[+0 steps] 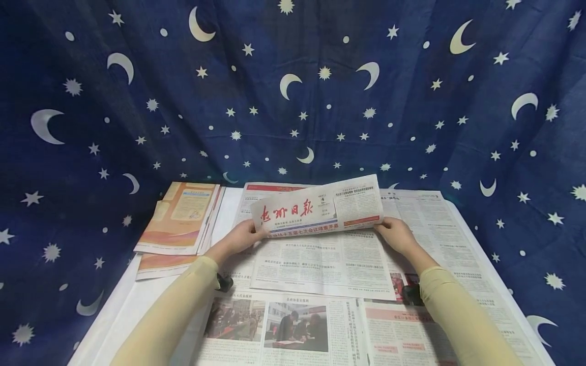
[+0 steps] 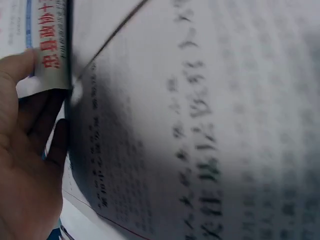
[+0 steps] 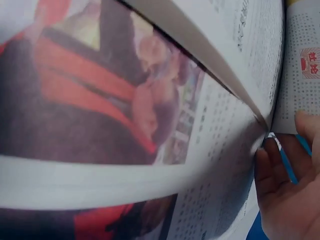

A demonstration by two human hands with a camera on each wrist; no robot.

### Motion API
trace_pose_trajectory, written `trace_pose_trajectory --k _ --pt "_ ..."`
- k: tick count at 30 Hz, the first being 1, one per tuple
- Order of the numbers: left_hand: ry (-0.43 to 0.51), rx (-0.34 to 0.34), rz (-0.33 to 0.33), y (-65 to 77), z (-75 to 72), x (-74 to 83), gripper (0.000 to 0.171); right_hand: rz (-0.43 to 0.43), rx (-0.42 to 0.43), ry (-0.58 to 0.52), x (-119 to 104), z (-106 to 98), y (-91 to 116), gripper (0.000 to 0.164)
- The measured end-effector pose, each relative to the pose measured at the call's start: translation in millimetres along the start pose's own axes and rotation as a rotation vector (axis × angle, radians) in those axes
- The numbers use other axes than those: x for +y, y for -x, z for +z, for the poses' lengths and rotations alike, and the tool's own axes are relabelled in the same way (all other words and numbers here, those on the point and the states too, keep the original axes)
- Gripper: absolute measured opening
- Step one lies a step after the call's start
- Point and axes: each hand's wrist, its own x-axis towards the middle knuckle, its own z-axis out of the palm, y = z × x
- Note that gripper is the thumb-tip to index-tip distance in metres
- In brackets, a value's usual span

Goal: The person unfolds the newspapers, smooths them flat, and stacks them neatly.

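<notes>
A folded newspaper (image 1: pixel 320 206) with a large red masthead is held up and slightly tilted over the table, its right end higher. My left hand (image 1: pixel 242 238) pinches its lower left corner, thumb in front and fingers behind, as the left wrist view of that hand (image 2: pixel 32 165) shows. At the lower right corner my right hand (image 1: pixel 399 235) grips the paper between thumb and fingers; the right wrist view shows this hand (image 3: pixel 292 195) too. Beneath lies a newspaper sheet (image 1: pixel 316 269), above other spread pages.
Open newspaper pages (image 1: pixel 348 330) with photos cover much of the white table (image 1: pixel 114 325). A pile of orange printed papers (image 1: pixel 176 223) lies at the back left. Behind the table hangs a dark blue curtain (image 1: pixel 274 76) with moons and stars.
</notes>
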Motion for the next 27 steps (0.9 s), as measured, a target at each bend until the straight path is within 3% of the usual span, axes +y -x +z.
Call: trace_pose_trajectory --k 4,8,16,27 --pt "-0.058 0.025 0.062 1.3 1.6 -3.8 0.047 0.006 0.02 -0.019 -3.5 0.1 1.4 0.045" --pt "-0.134 0.082 0.109 2.3 0.1 -2.6 0.046 0.036 0.022 -0.061 -7.8 -0.8 3.6 0.046" --pt "-0.044 0.156 0.042 2.9 -6.9 13.3 0.046 0.04 0.042 -0.186 -17.1 -10.0 8.6 0.041" --pt "0.081 0.24 0.085 -1.0 -13.0 31.7 0.048 0.004 0.128 -0.188 -24.8 -20.4 9.4 0.051"
